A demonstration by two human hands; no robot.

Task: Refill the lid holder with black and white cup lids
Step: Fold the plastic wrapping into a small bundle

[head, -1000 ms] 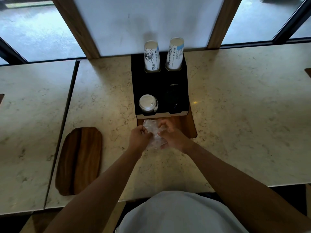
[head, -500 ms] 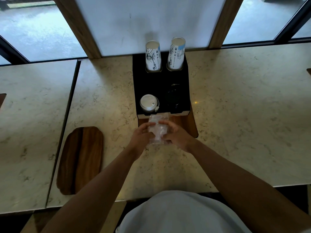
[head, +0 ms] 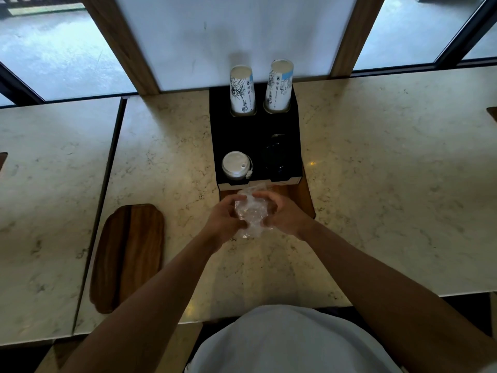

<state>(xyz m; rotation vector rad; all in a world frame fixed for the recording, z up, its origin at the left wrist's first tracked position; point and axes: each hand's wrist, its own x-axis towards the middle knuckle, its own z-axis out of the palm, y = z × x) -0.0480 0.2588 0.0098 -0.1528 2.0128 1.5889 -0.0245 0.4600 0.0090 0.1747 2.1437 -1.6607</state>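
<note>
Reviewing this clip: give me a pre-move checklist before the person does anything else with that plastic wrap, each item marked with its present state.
1. Both hands on the clear plastic wrap: left hand and right hand hold it. Ok.
2. White lids in the lid holder, front left slot: ok.
3. Black lids in the front right slot: dark, count cannot tell.
4. Wrap empty of lids: cannot tell.
5. Cup stacks upright at the back: ok.

Both hands, left (head: 224, 221) and right (head: 285, 214), clutch a crumpled clear bag (head: 251, 214) just before the black holder (head: 255, 135), where white lids (head: 234, 163) sit beside dark lids (head: 274, 157).
</note>
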